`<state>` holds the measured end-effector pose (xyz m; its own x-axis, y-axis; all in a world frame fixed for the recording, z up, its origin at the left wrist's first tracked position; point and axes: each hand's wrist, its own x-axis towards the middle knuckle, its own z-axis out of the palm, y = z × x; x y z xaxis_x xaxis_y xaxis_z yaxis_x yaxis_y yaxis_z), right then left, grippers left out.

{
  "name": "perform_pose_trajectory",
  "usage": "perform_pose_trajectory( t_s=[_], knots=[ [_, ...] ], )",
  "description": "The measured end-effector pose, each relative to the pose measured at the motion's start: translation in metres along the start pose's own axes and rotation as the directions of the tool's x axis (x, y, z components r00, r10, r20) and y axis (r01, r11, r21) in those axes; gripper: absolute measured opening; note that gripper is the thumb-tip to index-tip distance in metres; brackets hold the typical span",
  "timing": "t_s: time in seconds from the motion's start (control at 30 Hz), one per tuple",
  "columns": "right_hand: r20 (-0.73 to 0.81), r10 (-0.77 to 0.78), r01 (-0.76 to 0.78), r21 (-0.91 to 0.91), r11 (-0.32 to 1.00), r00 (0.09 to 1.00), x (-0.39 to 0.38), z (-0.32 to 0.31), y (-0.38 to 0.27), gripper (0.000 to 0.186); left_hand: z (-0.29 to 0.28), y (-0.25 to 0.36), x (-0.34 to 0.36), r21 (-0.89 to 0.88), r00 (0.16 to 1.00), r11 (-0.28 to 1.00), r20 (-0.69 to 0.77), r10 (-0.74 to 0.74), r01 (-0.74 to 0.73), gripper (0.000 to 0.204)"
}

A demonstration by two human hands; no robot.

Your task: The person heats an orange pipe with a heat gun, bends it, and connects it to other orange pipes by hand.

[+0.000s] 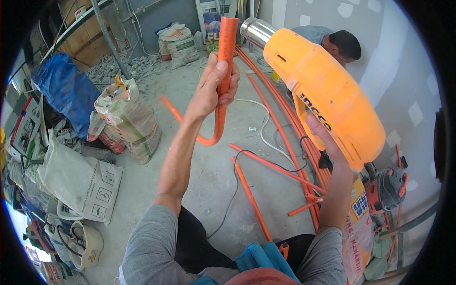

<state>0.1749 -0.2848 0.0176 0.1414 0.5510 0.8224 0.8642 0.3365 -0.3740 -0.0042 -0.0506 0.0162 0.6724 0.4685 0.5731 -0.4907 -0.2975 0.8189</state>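
Gripping a J-shaped orange pipe point(228, 40) in our left hand point(209, 85), we've the heat gun point(327, 85) clasped in our right hand point(327, 142), its metal nozzle point(256, 31) ahead and right of the left hand; a drift of aim could scorch that hand, overheating could kink the pipe! Beyond the right hand a co-worker point(345, 45) bends low, and beneath both hands loose pipes point(278, 168) and a dark cable point(231, 204) could trip us

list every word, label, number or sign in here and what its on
I'll leave wording uncopied, but print shows here:
Heat gun: dark lettering along its side
White sack: three boxed pictograms, small print beside them
Yellow-and-pink bag: large lettering
Bent orange pipe: faint marks, too small to read
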Motion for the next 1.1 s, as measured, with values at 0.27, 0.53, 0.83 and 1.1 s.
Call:
perform_pose_trajectory(
  t_s=[0.27, 0.53, 0.83, 1.1],
  knots=[
    [0.016, -0.088, 0.084, 0.15, 0.985, 0.996, 0.004, 0.0, -0.009, 0.045, -0.002, 0.008, -0.002, -0.039, 0.999, 0.998, -0.017, 0.043, -0.044, 0.039],
    [-0.076, -0.166, 0.172, 0.075, 0.982, 0.983, 0.005, 0.006, 0.002, 0.042, -0.007, 0.009, -0.001, -0.024, 0.998, 0.997, -0.005, 0.068, -0.068, 0.036],
    [-0.015, -0.02, 0.024, 0.342, 0.94, 1.0, 0.0, 0.009, -0.006, 0.045, -0.015, 0.01, -0.001, 0.139, 0.991, 0.989, -0.114, 0.071, -0.054, 0.043],
    [0.095, 0.327, -0.261, 0.818, 0.513, 0.94, -0.013, 0.018, 0.014, 0.051, -0.014, 0.007, 0.001, 0.119, 0.994, 0.991, -0.084, 0.065, -0.054, 0.046]
  ],
)
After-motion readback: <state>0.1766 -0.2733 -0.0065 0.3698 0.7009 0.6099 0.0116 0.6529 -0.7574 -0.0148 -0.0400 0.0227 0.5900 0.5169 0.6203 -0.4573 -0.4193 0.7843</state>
